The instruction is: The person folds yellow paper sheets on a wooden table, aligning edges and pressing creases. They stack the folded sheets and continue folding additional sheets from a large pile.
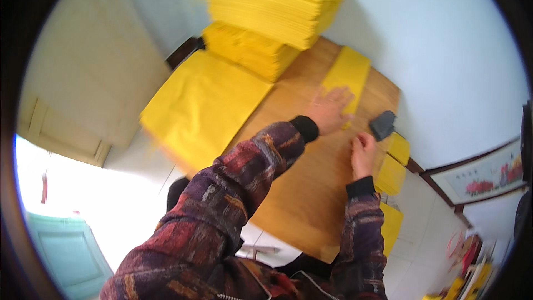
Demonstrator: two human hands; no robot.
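A narrow yellow folded strip [351, 69], of paper or thin cloth, lies on the wooden table [300, 189] toward its far right edge. My left hand [331, 110] lies flat over its near end, fingers spread. Closer to me and to the right, my right hand [363, 153] hovers by the table with its fingers curled together. Whether anything is pinched in them is too small to make out. Just beyond that hand sits a dark grey block-like object [383, 125], whose kind I cannot tell.
Yellow sheets [205, 105] are spread at the table's left. Behind them rises a tall stack of folded yellow pieces [272, 8] on a lower yellow bundle [244, 50]. More yellow pieces [391, 175] show past the right edge. A framed picture [483, 175] leans by the wall.
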